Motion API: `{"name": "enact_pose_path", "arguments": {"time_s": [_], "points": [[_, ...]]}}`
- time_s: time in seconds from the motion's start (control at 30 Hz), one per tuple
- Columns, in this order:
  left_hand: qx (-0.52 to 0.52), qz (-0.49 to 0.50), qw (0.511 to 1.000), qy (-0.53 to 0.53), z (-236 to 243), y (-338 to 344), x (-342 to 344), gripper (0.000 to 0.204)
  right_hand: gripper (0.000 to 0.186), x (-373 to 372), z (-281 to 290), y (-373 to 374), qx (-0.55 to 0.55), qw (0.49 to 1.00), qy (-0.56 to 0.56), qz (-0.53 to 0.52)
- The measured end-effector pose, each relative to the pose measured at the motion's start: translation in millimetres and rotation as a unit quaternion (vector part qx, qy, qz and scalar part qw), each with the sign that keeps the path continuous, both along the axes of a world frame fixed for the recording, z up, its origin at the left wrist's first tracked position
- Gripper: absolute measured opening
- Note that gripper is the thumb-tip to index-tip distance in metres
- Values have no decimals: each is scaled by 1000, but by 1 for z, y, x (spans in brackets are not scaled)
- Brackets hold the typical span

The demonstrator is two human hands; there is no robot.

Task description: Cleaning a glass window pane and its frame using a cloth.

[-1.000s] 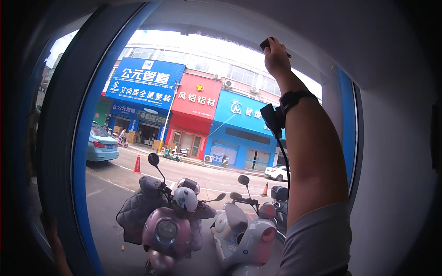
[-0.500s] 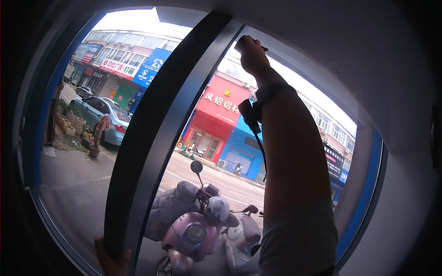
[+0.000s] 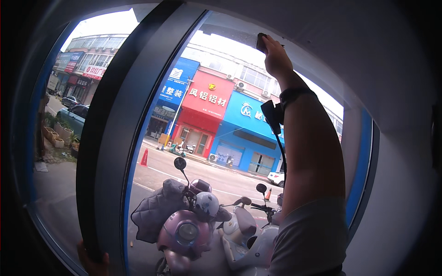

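Observation:
Raised high, my right hand [image 3: 277,57] is closed on a small dark block [image 3: 262,43], held at the upper part of the window glass [image 3: 230,37]; the block's exact kind cannot be made out. A black band [image 3: 298,94] circles that wrist, with a dark device [image 3: 272,116] and a cable beside it. Low at the left, my left hand [image 3: 93,263] wraps round the lower part of a dark upright window post [image 3: 113,124], fingers on one side and thumb on the other; the lower edge cuts off part of it.
Beyond the glass stand a pink scooter [image 3: 188,232] and a pale scooter [image 3: 241,244]. Across the road are red and blue shopfronts [image 3: 207,96]. A white wall [image 3: 405,184] borders the window on the right, with a blue frame edge [image 3: 361,170].
The view has shifted to the right, so the post and my left hand appear further left. My right hand and the dark block have moved right along the top of the glass.

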State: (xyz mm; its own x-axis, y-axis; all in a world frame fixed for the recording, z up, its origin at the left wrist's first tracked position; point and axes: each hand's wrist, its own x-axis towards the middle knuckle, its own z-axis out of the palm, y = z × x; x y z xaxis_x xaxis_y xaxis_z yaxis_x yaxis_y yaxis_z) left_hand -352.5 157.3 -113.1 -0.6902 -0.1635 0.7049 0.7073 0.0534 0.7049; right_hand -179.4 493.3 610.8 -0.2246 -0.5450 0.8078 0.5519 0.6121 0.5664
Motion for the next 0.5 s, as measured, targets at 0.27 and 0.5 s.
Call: {"name": "enact_pose_path", "arguments": {"time_s": [0.27,0.5], "points": [[-135,174,961,-167,-66,-1,-55,86,45,195,6,148,-77,995,63,-11],[62,136,986,-72,-74,3,-79,73,43,368,-3,271,-130,978,148,-67]]}}
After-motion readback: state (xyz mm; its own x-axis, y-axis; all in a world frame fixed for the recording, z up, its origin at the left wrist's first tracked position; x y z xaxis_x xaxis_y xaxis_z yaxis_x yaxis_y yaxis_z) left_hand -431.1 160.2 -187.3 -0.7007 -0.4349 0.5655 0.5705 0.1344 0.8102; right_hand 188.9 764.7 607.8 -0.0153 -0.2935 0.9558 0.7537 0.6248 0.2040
